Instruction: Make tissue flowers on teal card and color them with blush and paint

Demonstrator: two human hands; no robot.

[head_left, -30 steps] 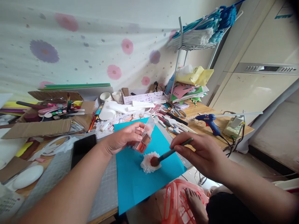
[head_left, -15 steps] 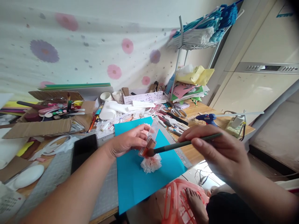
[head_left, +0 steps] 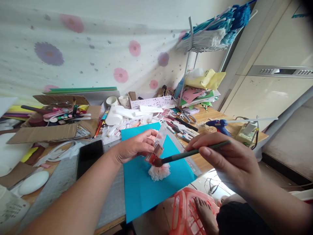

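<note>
My left hand [head_left: 133,148] grips a small clear-lidded makeup palette [head_left: 156,150] with reddish pans, held above a blue paper sheet [head_left: 146,186]. My right hand [head_left: 227,156] pinches a dark-handled brush [head_left: 193,152]; its reddish tip touches the palette's lower pan. Just below the palette, a small white-and-pink tissue paper flower [head_left: 160,172] lies on the blue sheet.
A black phone [head_left: 89,157] lies left of the sheet on a grey cutting mat [head_left: 110,199]. A cardboard box [head_left: 49,127] of craft supplies, scissors [head_left: 187,117], a blue glue gun [head_left: 218,125], pens and a wire rack [head_left: 188,65] crowd the table. A pink basket [head_left: 186,212] stands below.
A second ago the brush tip rested on the flower; my right hand lifted it to the palette, which my left hand tilted nearer. The last half second shows little movement.
</note>
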